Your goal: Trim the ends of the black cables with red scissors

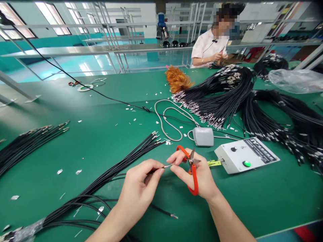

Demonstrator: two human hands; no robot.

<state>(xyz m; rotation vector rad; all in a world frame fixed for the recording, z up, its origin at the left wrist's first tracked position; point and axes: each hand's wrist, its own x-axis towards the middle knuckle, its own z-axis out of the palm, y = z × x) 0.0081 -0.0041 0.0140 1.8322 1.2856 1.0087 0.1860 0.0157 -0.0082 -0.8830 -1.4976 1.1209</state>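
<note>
In the head view, the left hand [138, 183] is closed in a fine pinch on the thin, black-jacketed cable with a bare, silvery end [166, 166], held up above the smooth green tabletop [101, 134], between the two hands. The right hand [206, 176] grips the orange-handled metal scissors [194, 179], their blades parted, while its thumb and fingertip meet at the wire tip; whether they press on it cannot be told. The cable should be light and springy, its jacket firm, its exposed end thin and easily bent or frayed, so the jacket just behind the bare part seems the safest hold.
</note>
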